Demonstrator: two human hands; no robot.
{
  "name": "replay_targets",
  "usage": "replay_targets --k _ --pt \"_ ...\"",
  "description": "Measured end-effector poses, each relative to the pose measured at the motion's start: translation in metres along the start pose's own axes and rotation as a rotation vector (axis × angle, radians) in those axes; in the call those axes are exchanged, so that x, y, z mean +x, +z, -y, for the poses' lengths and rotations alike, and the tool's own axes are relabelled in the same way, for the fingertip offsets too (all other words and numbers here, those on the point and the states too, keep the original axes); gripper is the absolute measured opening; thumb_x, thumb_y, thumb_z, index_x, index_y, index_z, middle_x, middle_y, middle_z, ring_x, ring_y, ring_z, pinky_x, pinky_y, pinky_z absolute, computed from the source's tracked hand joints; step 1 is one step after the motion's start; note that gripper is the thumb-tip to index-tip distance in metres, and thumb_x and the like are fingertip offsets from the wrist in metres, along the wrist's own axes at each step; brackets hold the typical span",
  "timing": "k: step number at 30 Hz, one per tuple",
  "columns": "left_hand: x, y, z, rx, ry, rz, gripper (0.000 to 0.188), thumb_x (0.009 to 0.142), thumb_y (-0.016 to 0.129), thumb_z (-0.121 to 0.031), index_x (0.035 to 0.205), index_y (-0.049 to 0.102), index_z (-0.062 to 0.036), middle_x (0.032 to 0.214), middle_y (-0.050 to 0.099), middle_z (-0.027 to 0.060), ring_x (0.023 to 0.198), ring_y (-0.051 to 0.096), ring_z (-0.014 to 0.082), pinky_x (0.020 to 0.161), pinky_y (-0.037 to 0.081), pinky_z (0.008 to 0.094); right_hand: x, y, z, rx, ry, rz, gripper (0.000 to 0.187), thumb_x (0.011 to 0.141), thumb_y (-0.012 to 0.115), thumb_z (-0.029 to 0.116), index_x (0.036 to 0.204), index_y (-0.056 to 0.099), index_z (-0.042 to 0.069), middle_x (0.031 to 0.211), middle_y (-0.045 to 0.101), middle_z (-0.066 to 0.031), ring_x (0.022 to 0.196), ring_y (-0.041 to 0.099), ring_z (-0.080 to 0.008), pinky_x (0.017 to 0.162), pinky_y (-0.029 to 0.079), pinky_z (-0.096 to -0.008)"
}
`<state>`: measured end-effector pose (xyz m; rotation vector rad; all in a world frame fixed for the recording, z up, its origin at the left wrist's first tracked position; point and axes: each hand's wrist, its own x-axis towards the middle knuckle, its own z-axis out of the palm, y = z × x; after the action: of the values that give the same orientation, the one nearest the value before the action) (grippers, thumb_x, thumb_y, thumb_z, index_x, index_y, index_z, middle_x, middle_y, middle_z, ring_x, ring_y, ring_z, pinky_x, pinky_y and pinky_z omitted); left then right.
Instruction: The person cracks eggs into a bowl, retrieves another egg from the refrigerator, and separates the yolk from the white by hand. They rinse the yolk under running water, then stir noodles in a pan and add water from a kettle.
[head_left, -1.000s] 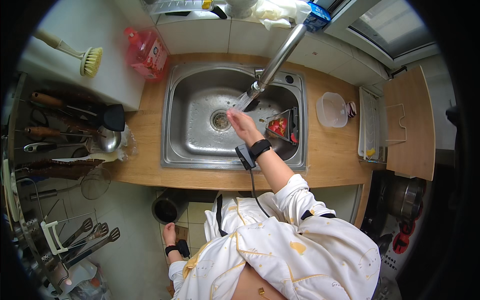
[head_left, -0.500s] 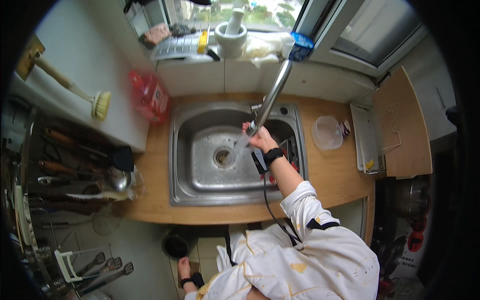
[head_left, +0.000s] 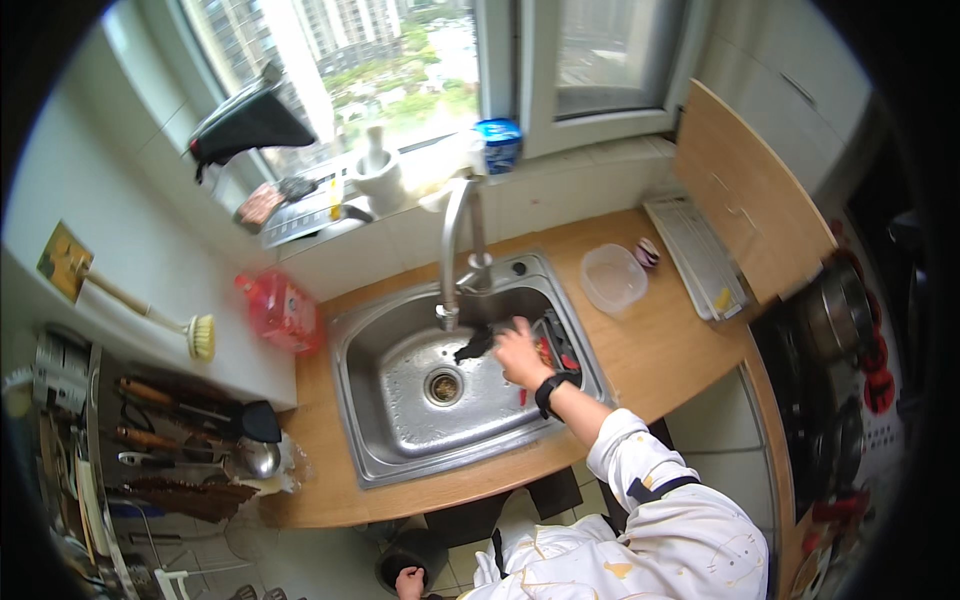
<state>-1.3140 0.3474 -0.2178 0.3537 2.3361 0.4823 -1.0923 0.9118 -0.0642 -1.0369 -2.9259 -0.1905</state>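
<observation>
Over the right part of the steel sink point(head_left: 400, 468), my right hand point(head_left: 518, 355) has its fingers closed, blurred by motion. At the fingertips a dark, limp, crumpled thing point(head_left: 475, 344) hangs toward the drain; its kind I cannot make out. Beside the hand, red pieces and a dark rack or basket point(head_left: 560, 345) lie against the sink's right wall, partly hidden. The tap point(head_left: 449, 270) arches over the basin, with no stream visible. Low at the picture's edge my left hand point(head_left: 410, 583) overlaps a black bin point(head_left: 428, 553); its fingers are too small to read.
Right of the sink stand a clear plastic tub point(head_left: 614, 279) and a drying tray point(head_left: 690, 250) with a wooden board. On the left are a red bottle point(head_left: 280, 312), a hanging brush point(head_left: 200, 338) and racked utensils point(head_left: 258, 455). A mortar point(head_left: 378, 185) stands on the sill.
My right hand has left the tap's spout and moved down and right, a dark limp thing now at its fingers. The stream has gone. The view has turned; the left hand stays near the bin.
</observation>
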Motion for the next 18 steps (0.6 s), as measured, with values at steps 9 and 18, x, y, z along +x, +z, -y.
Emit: replay_targets --k 9,18 --pt "0.057 0.056 -0.081 0.113 0.613 0.264 0.075 0.07 0.063 -0.008 0.139 0.035 -0.0051 0.096 0.066 0.0152 0.088 0.063 0.0232 0.084 0.048 0.033 -0.338 -0.056 0.045 0.242 0.747 0.01 0.065 0.07 0.055 0.003 0.134 0.047 0.014 0.146 0.027 -0.0223 0.133 0.023 -0.0429 0.096 0.039 -0.0497" --pt "-0.084 0.127 -0.16 0.555 1.105 0.49 0.054 0.077 0.056 0.0 0.128 0.04 -0.0056 0.081 0.06 0.0125 0.073 0.06 0.0204 0.07 0.048 0.0349 -0.785 -0.165 0.196 0.795 1.562 -0.481 0.048 0.079 0.069 0.029 0.12 0.057 0.008 0.107 0.066 -0.0108 0.099 0.063 -0.0257 0.084 0.05 -0.0335"
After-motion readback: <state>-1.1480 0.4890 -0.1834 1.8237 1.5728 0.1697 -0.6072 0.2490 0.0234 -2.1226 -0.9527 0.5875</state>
